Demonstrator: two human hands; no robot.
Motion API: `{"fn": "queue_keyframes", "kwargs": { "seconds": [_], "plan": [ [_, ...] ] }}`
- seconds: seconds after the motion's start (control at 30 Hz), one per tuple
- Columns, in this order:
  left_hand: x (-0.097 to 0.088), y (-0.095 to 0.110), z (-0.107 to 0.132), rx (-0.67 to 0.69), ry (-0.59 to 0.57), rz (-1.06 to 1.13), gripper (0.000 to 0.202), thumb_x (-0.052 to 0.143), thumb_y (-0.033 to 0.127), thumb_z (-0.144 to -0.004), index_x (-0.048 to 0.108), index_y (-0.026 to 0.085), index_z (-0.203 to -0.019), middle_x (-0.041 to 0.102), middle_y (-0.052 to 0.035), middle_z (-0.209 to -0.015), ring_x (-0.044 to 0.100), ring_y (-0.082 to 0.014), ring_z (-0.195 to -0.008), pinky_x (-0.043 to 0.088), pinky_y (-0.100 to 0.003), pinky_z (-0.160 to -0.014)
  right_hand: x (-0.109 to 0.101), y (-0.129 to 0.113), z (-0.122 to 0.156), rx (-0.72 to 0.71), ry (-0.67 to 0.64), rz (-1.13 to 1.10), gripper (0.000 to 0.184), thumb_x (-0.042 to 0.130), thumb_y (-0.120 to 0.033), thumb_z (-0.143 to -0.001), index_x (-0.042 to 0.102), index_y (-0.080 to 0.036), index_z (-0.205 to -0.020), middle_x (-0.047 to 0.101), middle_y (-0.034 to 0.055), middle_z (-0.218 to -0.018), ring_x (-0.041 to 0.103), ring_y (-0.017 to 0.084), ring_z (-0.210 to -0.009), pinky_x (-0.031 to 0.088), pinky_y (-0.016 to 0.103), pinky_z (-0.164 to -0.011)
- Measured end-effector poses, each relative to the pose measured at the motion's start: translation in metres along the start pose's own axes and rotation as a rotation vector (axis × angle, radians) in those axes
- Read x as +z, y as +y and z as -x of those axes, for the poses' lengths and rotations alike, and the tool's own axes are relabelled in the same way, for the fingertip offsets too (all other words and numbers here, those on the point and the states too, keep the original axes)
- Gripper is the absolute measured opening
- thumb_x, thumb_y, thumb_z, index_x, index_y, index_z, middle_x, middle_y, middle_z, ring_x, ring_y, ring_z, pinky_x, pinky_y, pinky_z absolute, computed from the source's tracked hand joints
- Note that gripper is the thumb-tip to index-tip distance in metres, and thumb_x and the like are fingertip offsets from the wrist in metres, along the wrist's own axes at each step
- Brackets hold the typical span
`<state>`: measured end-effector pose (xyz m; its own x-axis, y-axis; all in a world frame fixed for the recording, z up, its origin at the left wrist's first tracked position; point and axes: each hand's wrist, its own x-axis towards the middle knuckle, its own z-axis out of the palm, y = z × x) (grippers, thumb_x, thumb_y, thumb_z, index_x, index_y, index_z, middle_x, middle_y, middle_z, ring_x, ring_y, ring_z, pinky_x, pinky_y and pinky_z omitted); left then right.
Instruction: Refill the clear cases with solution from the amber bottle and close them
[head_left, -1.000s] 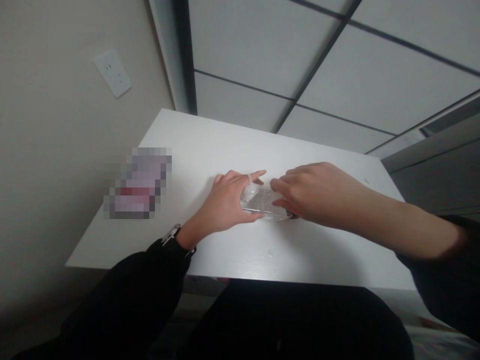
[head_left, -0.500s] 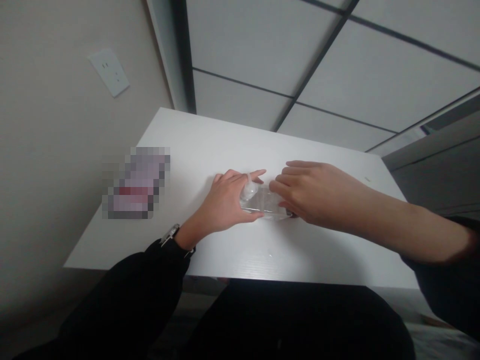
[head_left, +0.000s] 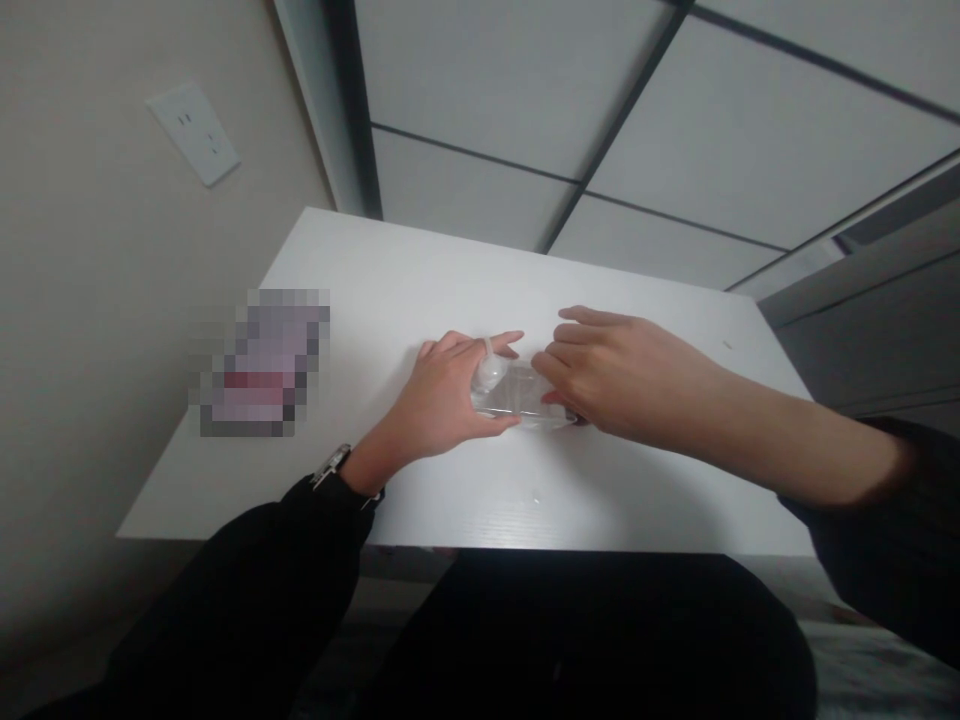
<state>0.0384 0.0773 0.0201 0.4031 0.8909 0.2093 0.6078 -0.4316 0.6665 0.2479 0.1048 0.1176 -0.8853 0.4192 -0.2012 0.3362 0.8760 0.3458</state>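
Observation:
A clear, flat-sided plastic container (head_left: 517, 392), perhaps a bottle on its side, lies on the white table between my hands. At its left end is a rounded whitish translucent part (head_left: 490, 374); its exact kind is unclear. My left hand (head_left: 442, 395) grips that end, thumb along the near side and fingers along the far side. Curled over the container's right end is my right hand (head_left: 600, 370), its fingertips partly hidden beneath. A small dark bit shows under the right fingers, too little to name.
The white tabletop (head_left: 420, 270) runs up to panelled doors (head_left: 480, 70) at the back. On the left of the table lies a blurred-out pinkish rectangular item (head_left: 262, 365). A wall socket (head_left: 193, 133) is at upper left. Tiny scraps (head_left: 536, 499) lie on the table.
The whole view has shifted slightly. Both hands stay on the clear container, with almost the same grip; the right hand's fingers have moved very little.

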Motion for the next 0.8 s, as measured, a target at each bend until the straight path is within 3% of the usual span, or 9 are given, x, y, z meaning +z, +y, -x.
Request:
{"fn": "queue_keyframes", "kwargs": {
  "seconds": [0.1,0.17,0.23,0.3,0.37,0.4,0.5,0.57,0.8],
  "plan": [
    [0.001,-0.004,0.001,0.037,0.028,0.009,0.08,0.087,0.046,-0.078,0.052,0.027,-0.147,0.071,-0.0045,-0.136,0.061,-0.0315,-0.123,0.043,-0.048,-0.107,-0.007,-0.001,0.01,0.066,0.106,-0.092,0.019,0.059,-0.025,-0.101,0.072,-0.015,-0.11,0.078,0.0102,-0.102,0.07,0.026,-0.099,0.042,0.053,-0.115],
    [0.002,-0.007,0.002,0.07,0.06,0.016,0.063,0.077,0.052,-0.087,0.057,0.023,-0.139,0.071,-0.0072,-0.134,0.061,-0.0305,-0.122,0.044,-0.048,-0.106,-0.016,-0.007,0.024,0.192,0.292,-0.175,0.031,0.056,-0.037,-0.104,0.068,-0.014,-0.122,0.076,0.014,-0.117,0.07,0.029,-0.108,0.044,0.056,-0.113],
    [0.002,-0.008,0.002,0.101,0.086,0.013,0.044,0.059,0.049,-0.1,0.061,0.019,-0.133,0.07,-0.0088,-0.133,0.061,-0.0286,-0.121,0.044,-0.047,-0.106,-0.018,-0.021,0.041,0.391,0.563,-0.256,0.033,0.054,-0.04,-0.105,0.064,-0.013,-0.122,0.074,0.0164,-0.121,0.07,0.03,-0.109,0.051,0.052,-0.104],
    [0.002,-0.009,0.002,0.123,0.092,0.003,0.038,0.045,0.042,-0.106,0.062,0.018,-0.13,0.07,-0.0091,-0.132,0.061,-0.0269,-0.121,0.044,-0.047,-0.107,-0.008,-0.045,0.056,0.59,0.827,-0.357,0.018,0.053,-0.028,-0.104,0.063,-0.017,-0.114,0.073,0.0148,-0.113,0.07,0.026,-0.106,0.056,0.044,-0.092],
    [0.002,-0.009,0.002,0.134,0.089,0.009,0.036,0.043,0.041,-0.106,0.061,0.019,-0.127,0.07,-0.0092,-0.132,0.061,-0.0262,-0.122,0.044,-0.047,-0.109,0.017,-0.073,0.067,0.843,1.091,-0.451,0.009,0.054,-0.027,-0.101,0.061,-0.021,-0.102,0.069,0.0087,-0.097,0.067,0.023,-0.092,0.057,0.04,-0.081],
    [0.003,-0.009,0.003,0.131,0.095,0.024,0.034,0.045,0.041,-0.105,0.061,0.019,-0.125,0.069,-0.0093,-0.132,0.06,-0.026,-0.122,0.043,-0.047,-0.11,0.031,-0.086,0.07,0.964,1.143,-0.525,0.009,0.054,-0.028,-0.101,0.06,-0.021,-0.101,0.067,0.007,-0.095,0.066,0.022,-0.09,0.057,0.04,-0.079],
    [0.008,-0.011,0.004,0.08,0.161,0.09,0.032,0.052,0.041,-0.1,0.055,0.02,-0.124,0.067,-0.0111,-0.13,0.06,-0.0257,-0.125,0.042,-0.047,-0.113,0.072,-0.115,0.072,1.16,1.177,-0.738,0.014,0.056,-0.035,-0.098,0.058,-0.021,-0.099,0.063,0.0048,-0.095,0.065,0.02,-0.09,0.06,0.039,-0.08],
    [0.012,-0.011,0.007,0.055,0.199,0.085,0.032,0.052,0.04,-0.1,0.048,0.02,-0.125,0.065,-0.0127,-0.129,0.061,-0.0244,-0.122,0.045,-0.046,-0.111,0.088,-0.122,0.072,1.221,1.183,-0.82,0.017,0.058,-0.038,-0.097,0.058,-0.021,-0.097,0.063,0.0043,-0.094,0.065,0.019,-0.088,0.06,0.038,-0.081],
    [0.016,-0.011,0.01,0.068,0.217,0.021,0.027,0.046,0.035,-0.101,0.052,0.018,-0.122,0.064,-0.0158,-0.128,0.06,-0.025,-0.126,0.044,-0.045,-0.114,0.108,-0.119,0.07,1.293,1.218,-0.965,0.023,0.059,-0.043,-0.092,0.06,-0.021,-0.096,0.066,0.0054,-0.094,0.065,0.02,-0.085,0.06,0.039,-0.077]
  ]
}}
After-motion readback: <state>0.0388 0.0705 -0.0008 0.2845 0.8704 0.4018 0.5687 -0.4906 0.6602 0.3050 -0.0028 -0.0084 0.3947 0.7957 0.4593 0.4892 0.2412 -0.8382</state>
